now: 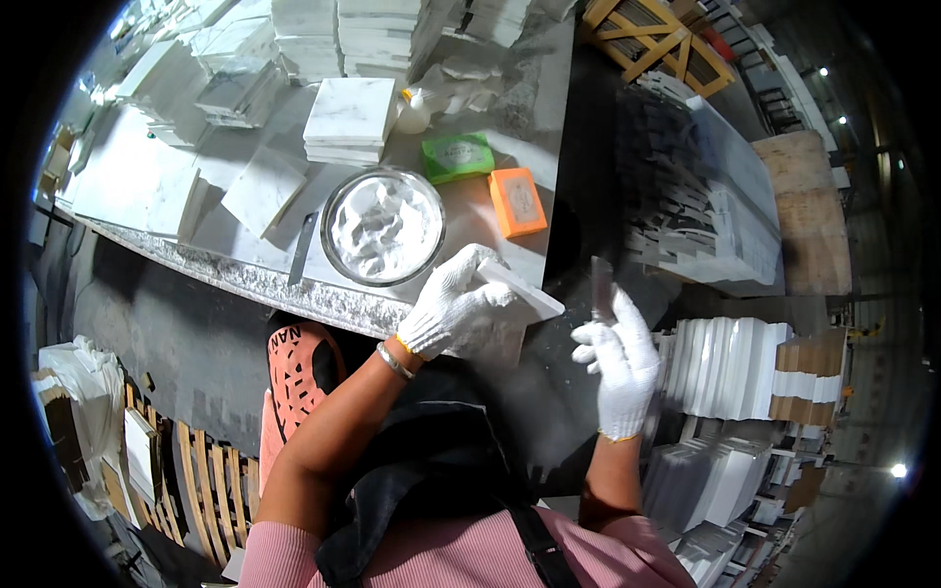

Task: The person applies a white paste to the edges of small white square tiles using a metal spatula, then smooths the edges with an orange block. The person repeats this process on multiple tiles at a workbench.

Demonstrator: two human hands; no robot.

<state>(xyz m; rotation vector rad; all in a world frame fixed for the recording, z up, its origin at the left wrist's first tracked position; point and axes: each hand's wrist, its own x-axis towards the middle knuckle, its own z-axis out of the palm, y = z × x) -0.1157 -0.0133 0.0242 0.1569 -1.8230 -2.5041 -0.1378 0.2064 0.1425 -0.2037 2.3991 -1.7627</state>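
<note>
My left hand (456, 302), in a white knit glove, is closed round a white tile (524, 292) at the near edge of the table. The tile is tilted and shows mostly its edge. Out to the right, my gloved right hand (619, 372) grips a thin, flat grey blade (602, 284) that points upward, apart from the tile. Just beyond my left hand stands a round clear-rimmed bowl (439, 230) of white, lumpy material. At its left lies a narrow metal strip (303, 250). Past the bowl are a green box (458, 158) and an orange box (518, 202).
A short stack of marble-look tiles (351, 118) and a single tile (265, 191) lie on the table (225, 162), with taller stacks behind. White slabs (725, 363) stand at the right. Wooden slats (211, 480) are at lower left, a yellow wooden frame (667, 49) at the far right.
</note>
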